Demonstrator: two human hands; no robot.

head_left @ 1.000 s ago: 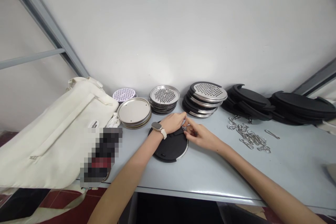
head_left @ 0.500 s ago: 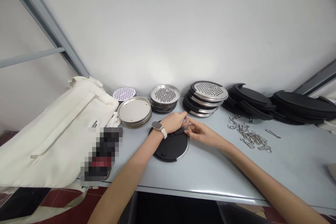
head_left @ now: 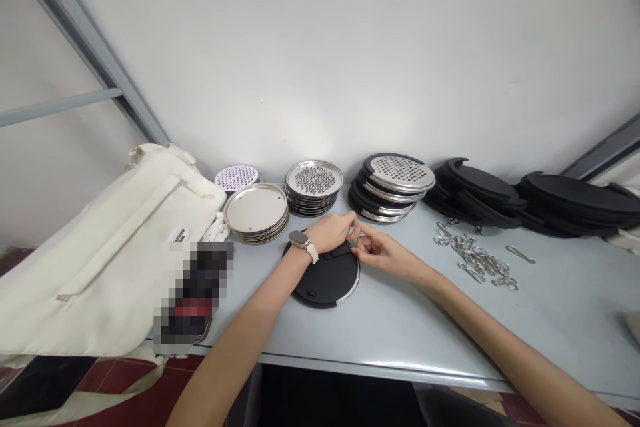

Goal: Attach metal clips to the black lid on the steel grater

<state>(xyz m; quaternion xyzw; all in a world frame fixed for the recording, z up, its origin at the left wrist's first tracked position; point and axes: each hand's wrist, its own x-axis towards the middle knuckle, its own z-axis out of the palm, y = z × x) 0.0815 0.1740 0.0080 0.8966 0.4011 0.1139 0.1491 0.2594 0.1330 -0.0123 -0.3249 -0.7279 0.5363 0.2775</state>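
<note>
Our left hand [head_left: 327,233] lies on a round black plastic disc [head_left: 325,283], its grip hidden, while our right hand [head_left: 383,257] pinches a small steel ring [head_left: 356,239] at the disc's edge; stacked round perforated steel graters [head_left: 314,180] remain along the pale grey counter's [head_left: 400,327] back edge.

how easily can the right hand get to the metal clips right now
Probably easily: the right hand sits at the edge of the black disc, and only bare tabletop lies between it and the metal clips.
</note>
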